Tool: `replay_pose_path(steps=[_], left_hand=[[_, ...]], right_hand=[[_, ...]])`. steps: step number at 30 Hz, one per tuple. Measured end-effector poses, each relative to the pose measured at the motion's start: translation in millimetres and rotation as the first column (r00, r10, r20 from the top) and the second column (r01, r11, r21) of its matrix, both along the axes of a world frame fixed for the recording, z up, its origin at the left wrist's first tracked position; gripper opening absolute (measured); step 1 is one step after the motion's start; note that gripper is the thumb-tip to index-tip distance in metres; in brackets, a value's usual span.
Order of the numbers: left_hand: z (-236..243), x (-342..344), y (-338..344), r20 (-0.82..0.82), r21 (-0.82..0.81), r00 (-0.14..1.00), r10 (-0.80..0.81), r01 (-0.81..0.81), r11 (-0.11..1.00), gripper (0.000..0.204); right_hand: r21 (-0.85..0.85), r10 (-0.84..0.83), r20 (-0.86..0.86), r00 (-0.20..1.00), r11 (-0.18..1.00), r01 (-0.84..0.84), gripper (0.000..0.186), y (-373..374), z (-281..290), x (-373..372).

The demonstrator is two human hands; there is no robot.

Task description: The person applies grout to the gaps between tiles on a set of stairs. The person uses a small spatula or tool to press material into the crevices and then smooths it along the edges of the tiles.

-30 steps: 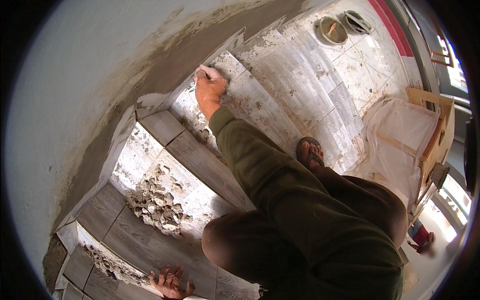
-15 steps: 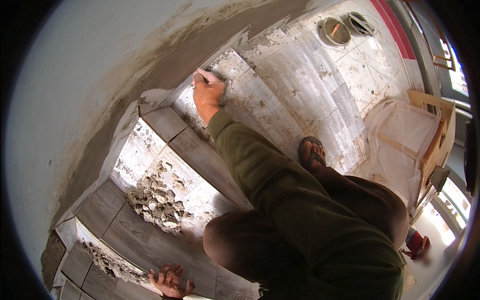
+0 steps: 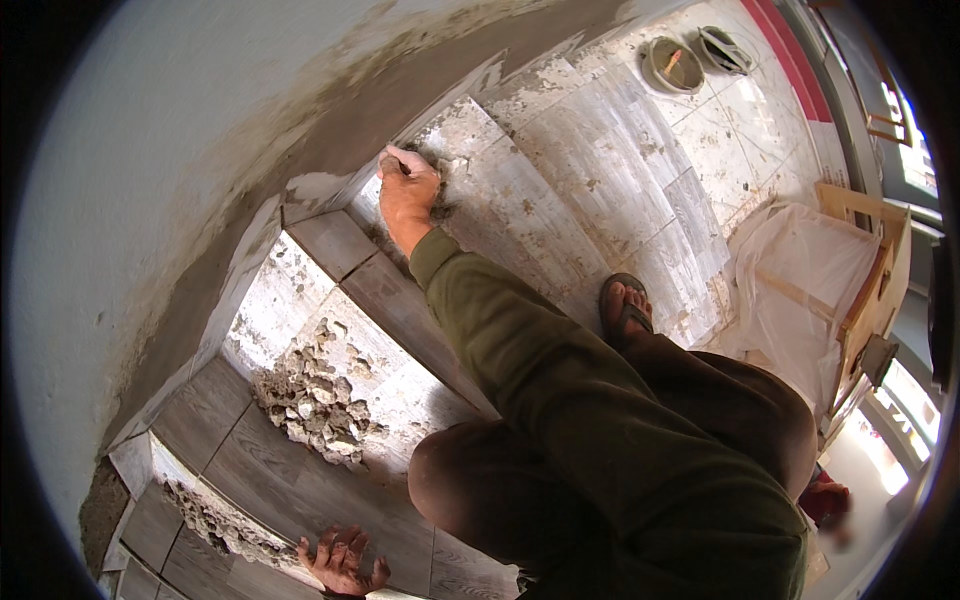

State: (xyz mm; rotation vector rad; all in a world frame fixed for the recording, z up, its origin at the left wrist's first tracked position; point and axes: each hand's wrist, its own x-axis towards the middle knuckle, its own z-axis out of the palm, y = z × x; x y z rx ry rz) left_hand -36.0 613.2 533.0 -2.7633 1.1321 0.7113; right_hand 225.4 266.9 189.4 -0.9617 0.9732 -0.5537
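Note:
My right hand point(image 3: 408, 200) reaches up and away in a green sleeve, low over the top step's tiled surface near the wall. Its fingers are curled closed; whatever they hold, if anything, is hidden. Grey mortar smears and crumbs point(image 3: 448, 188) lie right beside it on the wood-look tiles point(image 3: 530, 215). My left hand point(image 3: 343, 562) is down at the lower edge over a lower step, dusty, its fingers spread and holding nothing visible. Between the hands, a heap of broken mortar lumps point(image 3: 315, 405) lies on a step.
A rough plastered wall point(image 3: 150, 200) runs along the left. Grey tiled steps point(image 3: 290, 470) descend toward the lower left, with more rubble point(image 3: 215, 525) on one. Two buckets point(image 3: 672, 65) stand far off. At right is a wooden frame point(image 3: 870, 290) with plastic sheeting point(image 3: 795, 270).
My right hand has shifted slightly left and down, nearer the step's edge, still closed. My left hand stays put. A blurred red shape at the lower right has moved a little.

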Motion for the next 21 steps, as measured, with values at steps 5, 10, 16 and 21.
replay_pose_path(steps=[5, 10, 16, 21], left_hand=[[-2, 1, 2, 0.002, 0.000, 1.000, -0.015, 0.015, 1.000, 0.030], [1, 0, 1, 0.012, 0.005, 1.000, -0.020, 0.020, 1.000, 0.030], [1, 1, -3, 0.000, 0.005, 1.000, 0.011, -0.011, 1.000, 0.029], [-1, 1, -3, 0.006, -0.020, 1.000, 0.009, -0.009, 1.000, 0.030]], right_hand=[[-0.010, 0.008, -0.008, 1.000, 1.000, -0.008, 0.023, 3, -5, -1], [0.010, 0.014, -0.008, 1.000, 1.000, -0.014, 0.023, 9, -4, 0], [0.052, 0.029, -0.008, 1.000, 0.998, -0.029, 0.023, 11, 7, -2], [0.019, 0.015, 0.009, 1.000, 1.000, -0.015, 0.023, 10, 5, -2]])
